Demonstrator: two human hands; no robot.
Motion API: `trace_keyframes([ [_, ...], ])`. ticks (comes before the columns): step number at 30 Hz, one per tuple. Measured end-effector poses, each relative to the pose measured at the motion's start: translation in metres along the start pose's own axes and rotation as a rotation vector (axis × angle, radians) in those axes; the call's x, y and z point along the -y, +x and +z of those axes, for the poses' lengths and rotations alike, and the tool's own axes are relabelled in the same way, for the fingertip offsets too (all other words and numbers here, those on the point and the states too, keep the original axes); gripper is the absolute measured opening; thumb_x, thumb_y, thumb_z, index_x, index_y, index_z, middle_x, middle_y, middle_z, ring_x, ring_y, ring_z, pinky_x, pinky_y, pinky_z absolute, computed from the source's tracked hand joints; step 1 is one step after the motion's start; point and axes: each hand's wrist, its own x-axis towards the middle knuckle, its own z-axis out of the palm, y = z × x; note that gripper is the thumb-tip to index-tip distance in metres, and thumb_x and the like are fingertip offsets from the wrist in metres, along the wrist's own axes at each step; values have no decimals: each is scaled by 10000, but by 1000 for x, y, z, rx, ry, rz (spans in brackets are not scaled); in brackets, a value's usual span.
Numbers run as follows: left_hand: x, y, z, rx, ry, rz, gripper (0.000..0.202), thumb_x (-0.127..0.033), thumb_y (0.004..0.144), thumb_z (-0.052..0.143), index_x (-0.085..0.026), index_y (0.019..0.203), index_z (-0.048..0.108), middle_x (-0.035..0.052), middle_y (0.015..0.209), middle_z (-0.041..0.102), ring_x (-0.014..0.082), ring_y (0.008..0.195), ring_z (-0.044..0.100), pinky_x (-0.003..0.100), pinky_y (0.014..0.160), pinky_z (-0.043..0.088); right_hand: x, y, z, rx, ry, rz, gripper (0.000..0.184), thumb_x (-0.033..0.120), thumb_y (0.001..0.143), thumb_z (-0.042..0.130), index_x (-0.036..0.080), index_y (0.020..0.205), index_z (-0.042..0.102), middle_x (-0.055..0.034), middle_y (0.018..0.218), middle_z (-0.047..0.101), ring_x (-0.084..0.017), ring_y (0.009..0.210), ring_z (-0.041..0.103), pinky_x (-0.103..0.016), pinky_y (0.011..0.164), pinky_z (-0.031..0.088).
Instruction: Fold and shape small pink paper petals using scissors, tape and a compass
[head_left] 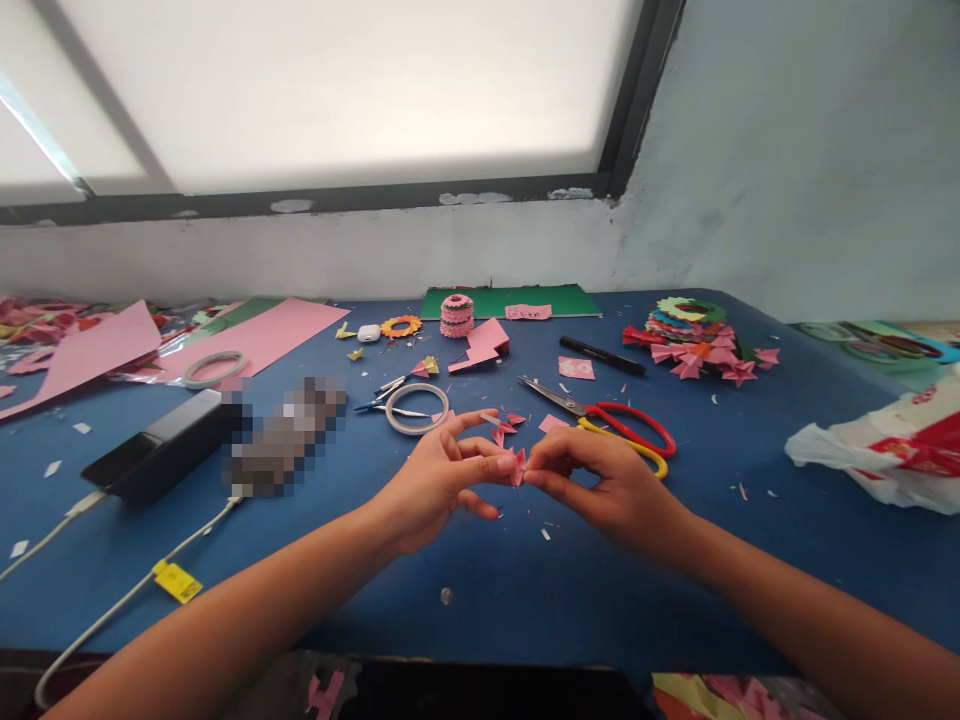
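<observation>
Over the middle of the blue table, my left hand (450, 470) pinches a small folded pink paper piece (518, 468) between thumb and finger. A thin pale strip (490, 418) sticks out at its raised fingertip. From the other side, my right hand (600, 480) has thumb and forefinger closed on the same pink piece. Just behind the fingers lie pink pointed paper petals (510, 425). Scissors (600, 410) with red and yellow handles lie behind my right hand, partly covered by it. A roll of tape (418, 409) rests beyond my left hand.
Dark device (161, 445) and white cables (127, 610) occupy the left. Pink sheets (292, 335) and a second tape roll (214, 369) lie behind. Farther back are a stack of pink rings (457, 315), a black pen (602, 355) and paper flowers (694, 340). A plastic bag (885, 440) sits right.
</observation>
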Motion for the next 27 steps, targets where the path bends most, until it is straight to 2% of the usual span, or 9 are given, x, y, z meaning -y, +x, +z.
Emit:
trace_keyframes([
  [6, 0, -1, 0, 11, -2, 14, 529, -156, 718, 729, -167, 1183, 477, -16, 679, 632, 135, 678, 621, 149, 416, 523, -2, -1, 0, -4, 3, -55, 42, 217, 839, 578, 196, 813, 603, 2, 734, 635, -97, 626, 570, -208, 556, 469],
  [12, -1, -3, 1, 5, 12, 14, 538, -170, 705, 740, -166, 1178, 485, -8, 676, 636, 147, 690, 622, 155, 421, 523, -6, -1, 1, -9, -38, -138, 79, 192, 875, 531, 194, 860, 609, 3, 762, 642, -80, 628, 570, -186, 565, 457],
  [18, -2, -3, 2, 15, 10, 8, 537, -154, 718, 728, -162, 1189, 469, -2, 692, 626, 148, 703, 620, 146, 417, 514, -10, -2, 2, -58, -200, -253, 84, 202, 873, 535, 202, 914, 608, 8, 739, 613, -80, 576, 529, -213, 571, 455],
  [23, -1, -2, 2, 2, 6, 20, 520, -151, 717, 732, -162, 1171, 479, -5, 707, 614, 138, 697, 613, 149, 431, 519, -10, -2, -1, -118, -334, -404, 117, 184, 863, 541, 174, 948, 622, -25, 768, 637, -97, 651, 581, -211, 595, 478],
  [27, 0, -4, 1, 9, -12, 30, 518, -153, 726, 728, -167, 1178, 475, -7, 701, 621, 128, 694, 609, 148, 447, 521, -9, -3, -3, -137, -460, -453, 148, 198, 865, 538, 162, 965, 641, -49, 771, 655, -116, 669, 602, -228, 600, 493],
])
